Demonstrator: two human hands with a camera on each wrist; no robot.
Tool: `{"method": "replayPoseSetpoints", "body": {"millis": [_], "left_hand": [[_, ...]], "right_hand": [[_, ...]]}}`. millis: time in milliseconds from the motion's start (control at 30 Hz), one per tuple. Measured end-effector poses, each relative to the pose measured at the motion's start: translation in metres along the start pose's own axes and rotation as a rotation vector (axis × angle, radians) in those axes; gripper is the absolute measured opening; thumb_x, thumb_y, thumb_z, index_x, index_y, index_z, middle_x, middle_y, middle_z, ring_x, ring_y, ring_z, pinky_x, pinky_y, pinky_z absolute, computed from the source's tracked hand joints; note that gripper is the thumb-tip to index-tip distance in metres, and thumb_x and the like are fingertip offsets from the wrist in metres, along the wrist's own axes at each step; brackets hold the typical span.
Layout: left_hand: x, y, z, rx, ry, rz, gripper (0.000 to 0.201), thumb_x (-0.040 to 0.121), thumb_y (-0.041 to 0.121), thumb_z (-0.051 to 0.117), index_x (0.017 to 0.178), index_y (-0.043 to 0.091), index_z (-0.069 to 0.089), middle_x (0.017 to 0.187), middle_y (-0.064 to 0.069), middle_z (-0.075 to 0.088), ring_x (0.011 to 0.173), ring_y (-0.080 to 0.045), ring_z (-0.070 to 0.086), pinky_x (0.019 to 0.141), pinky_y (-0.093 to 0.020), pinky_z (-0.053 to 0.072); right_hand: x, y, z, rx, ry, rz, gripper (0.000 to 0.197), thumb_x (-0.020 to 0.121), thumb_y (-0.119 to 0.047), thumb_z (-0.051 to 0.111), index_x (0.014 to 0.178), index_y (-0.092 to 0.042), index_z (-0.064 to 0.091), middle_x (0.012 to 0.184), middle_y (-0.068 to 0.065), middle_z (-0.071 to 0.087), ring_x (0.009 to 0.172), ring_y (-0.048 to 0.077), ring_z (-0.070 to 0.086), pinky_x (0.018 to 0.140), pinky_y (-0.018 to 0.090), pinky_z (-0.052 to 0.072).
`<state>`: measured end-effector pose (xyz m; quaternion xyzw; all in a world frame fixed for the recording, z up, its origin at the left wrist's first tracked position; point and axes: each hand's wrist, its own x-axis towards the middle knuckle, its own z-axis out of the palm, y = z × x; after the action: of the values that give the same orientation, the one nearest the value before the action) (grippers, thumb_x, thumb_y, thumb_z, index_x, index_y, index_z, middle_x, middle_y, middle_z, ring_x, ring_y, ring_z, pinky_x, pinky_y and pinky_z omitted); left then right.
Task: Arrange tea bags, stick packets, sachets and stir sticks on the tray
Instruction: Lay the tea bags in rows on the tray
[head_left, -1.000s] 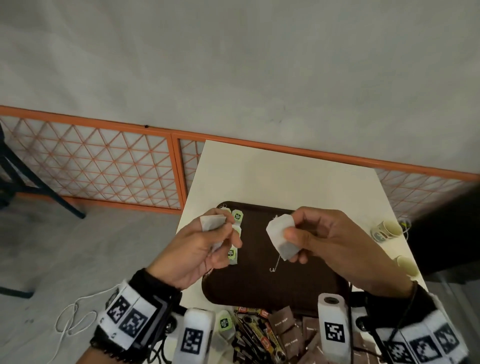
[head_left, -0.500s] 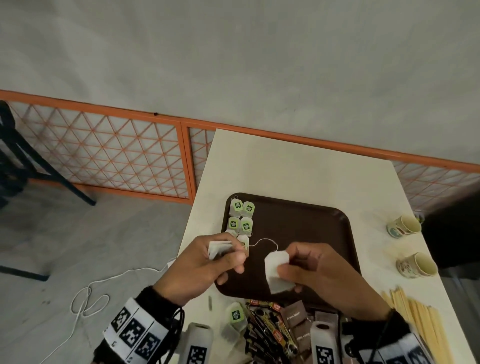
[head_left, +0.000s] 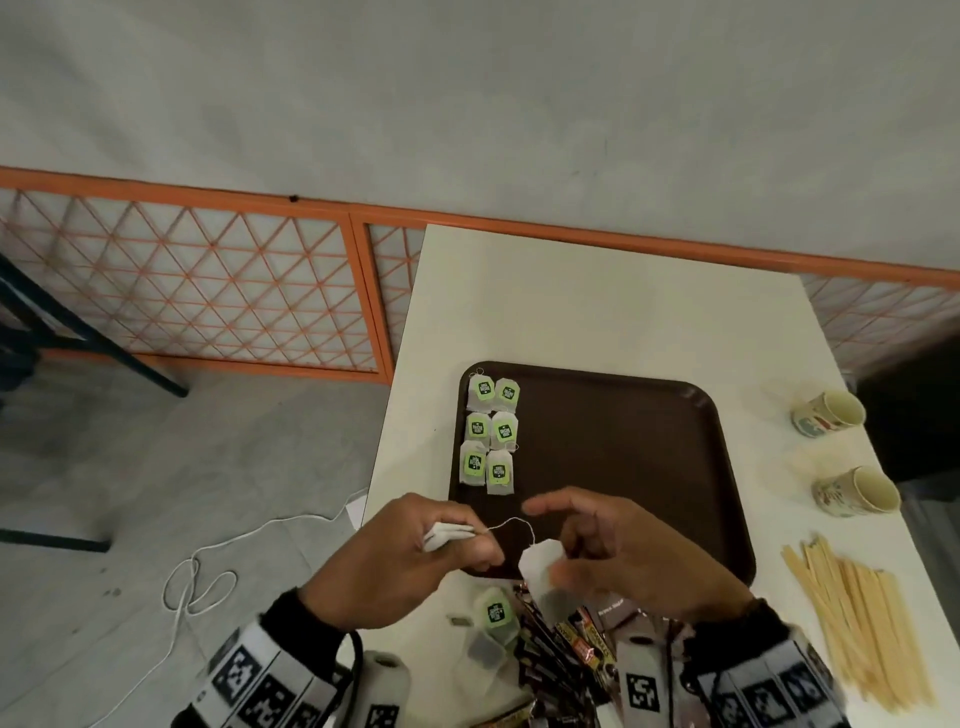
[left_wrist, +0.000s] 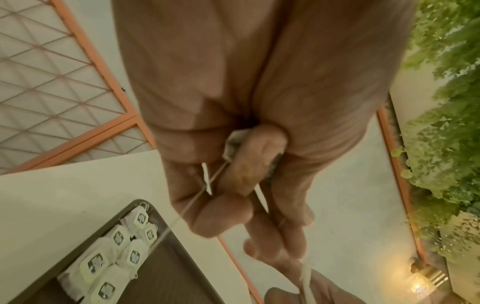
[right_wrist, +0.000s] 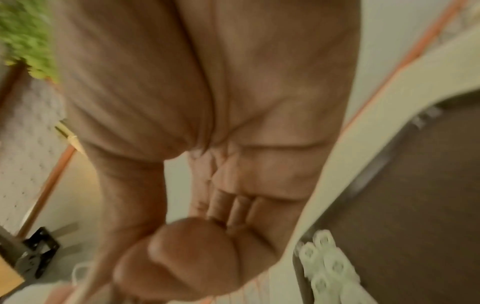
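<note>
A dark brown tray (head_left: 623, 441) lies on the white table. Several green-tagged tea bags (head_left: 491, 434) lie in two columns along its left side, and they also show in the left wrist view as tea bags (left_wrist: 116, 257). My left hand (head_left: 467, 535) pinches a small white bundle of tea bags (head_left: 441, 535) over the tray's near left corner. A thin string (head_left: 511, 522) runs from that pinch to a white tea bag (head_left: 537, 569), which my right hand (head_left: 558, 564) holds between thumb and fingers. The right wrist view is blurred, and the bag is hidden there.
Two paper cups (head_left: 831, 413) (head_left: 857, 491) lie on their sides at the right. Wooden stir sticks (head_left: 862, 623) lie at the near right. Stick packets and sachets (head_left: 561, 649) and one tagged tea bag (head_left: 496, 613) lie at the near edge. An orange lattice fence (head_left: 208, 280) stands to the left.
Both hands have drawn back from over the tray to its near edge. The string is now pulled out between them. The row of tea bags on the tray has come into full view.
</note>
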<state>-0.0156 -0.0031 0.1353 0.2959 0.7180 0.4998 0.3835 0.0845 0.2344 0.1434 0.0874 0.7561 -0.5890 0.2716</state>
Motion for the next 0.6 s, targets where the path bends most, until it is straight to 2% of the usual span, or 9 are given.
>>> {"method": "replayPoseSetpoints", "body": {"millis": [67, 100, 133, 233, 300, 367, 433, 500, 600], "left_hand": [[0.003, 0.0, -0.002, 0.038, 0.003, 0.006, 0.011, 0.09, 0.021, 0.067, 0.087, 0.018, 0.076, 0.078, 0.016, 0.07, 0.06, 0.006, 0.059, 0.06, -0.006, 0.04], [0.004, -0.001, -0.002, 0.023, 0.01, 0.013, 0.009, 0.088, 0.023, 0.068, 0.088, 0.02, 0.077, 0.078, 0.016, 0.07, 0.06, 0.004, 0.058, 0.059, -0.007, 0.04], [0.005, -0.003, -0.003, -0.015, 0.032, 0.015, 0.012, 0.087, 0.027, 0.069, 0.09, 0.019, 0.078, 0.08, 0.012, 0.073, 0.059, 0.001, 0.058, 0.058, -0.01, 0.042], [0.007, -0.016, -0.006, -0.058, 0.17, -0.029, 0.013, 0.088, 0.026, 0.068, 0.095, 0.02, 0.079, 0.085, 0.005, 0.076, 0.056, -0.006, 0.059, 0.053, -0.017, 0.045], [0.01, -0.027, -0.01, -0.003, 0.309, -0.107, 0.013, 0.092, 0.021, 0.064, 0.093, 0.023, 0.078, 0.077, 0.007, 0.076, 0.051, -0.005, 0.059, 0.051, -0.016, 0.045], [0.01, -0.04, -0.015, -0.02, 0.423, -0.213, 0.015, 0.095, 0.025, 0.06, 0.093, 0.025, 0.075, 0.068, 0.005, 0.073, 0.05, -0.005, 0.056, 0.053, -0.022, 0.047], [0.005, -0.051, -0.02, -0.118, 0.459, -0.303, 0.021, 0.096, 0.035, 0.056, 0.094, 0.025, 0.074, 0.057, 0.003, 0.063, 0.053, -0.008, 0.05, 0.054, -0.027, 0.043], [-0.002, -0.056, -0.022, -0.303, 0.463, -0.365, 0.034, 0.095, 0.045, 0.05, 0.096, 0.019, 0.073, 0.053, 0.005, 0.045, 0.053, -0.008, 0.041, 0.05, -0.026, 0.036], [-0.01, -0.056, -0.031, -0.537, 0.472, -0.42, 0.05, 0.095, 0.05, 0.043, 0.105, 0.007, 0.068, 0.057, 0.001, 0.026, 0.049, -0.009, 0.025, 0.047, -0.024, 0.031]], "right_hand": [[0.015, 0.0, 0.016, 0.149, -0.083, -0.024, 0.066, 0.085, -0.009, 0.074, 0.139, -0.039, 0.049, 0.088, 0.011, 0.065, 0.078, 0.016, 0.061, 0.073, 0.024, 0.051], [0.023, 0.0, 0.025, 0.2, -0.096, -0.044, 0.065, 0.085, -0.006, 0.073, 0.14, -0.035, 0.051, 0.092, 0.016, 0.065, 0.079, 0.016, 0.062, 0.072, 0.022, 0.05], [0.031, 0.001, 0.033, 0.216, -0.081, -0.072, 0.055, 0.086, -0.005, 0.071, 0.135, -0.027, 0.057, 0.094, 0.017, 0.067, 0.077, 0.013, 0.062, 0.07, 0.021, 0.05], [0.049, 0.005, 0.051, 0.222, 0.066, -0.08, 0.01, 0.09, -0.012, 0.069, 0.095, -0.005, 0.073, 0.079, 0.012, 0.065, 0.064, 0.013, 0.056, 0.061, 0.023, 0.047], [0.059, 0.019, 0.054, 0.206, 0.196, -0.009, 0.019, 0.091, -0.02, 0.069, 0.08, -0.003, 0.071, 0.07, 0.009, 0.062, 0.059, 0.012, 0.052, 0.058, 0.021, 0.045], [0.076, 0.039, 0.051, 0.081, 0.351, 0.099, 0.023, 0.092, -0.023, 0.068, 0.077, -0.005, 0.07, 0.064, 0.003, 0.06, 0.056, 0.008, 0.05, 0.057, 0.02, 0.043], [0.1, 0.062, 0.049, -0.065, 0.45, 0.204, 0.027, 0.092, -0.023, 0.066, 0.066, -0.015, 0.067, 0.058, -0.006, 0.057, 0.052, 0.005, 0.048, 0.056, 0.018, 0.042], [0.125, 0.079, 0.051, -0.113, 0.485, 0.255, 0.031, 0.092, -0.02, 0.067, 0.061, -0.023, 0.064, 0.055, -0.011, 0.056, 0.051, 0.001, 0.048, 0.054, 0.012, 0.04], [0.155, 0.094, 0.056, -0.054, 0.533, 0.276, 0.014, 0.088, -0.018, 0.071, 0.075, -0.013, 0.074, 0.059, -0.009, 0.058, 0.052, 0.002, 0.051, 0.058, 0.016, 0.044]]}}
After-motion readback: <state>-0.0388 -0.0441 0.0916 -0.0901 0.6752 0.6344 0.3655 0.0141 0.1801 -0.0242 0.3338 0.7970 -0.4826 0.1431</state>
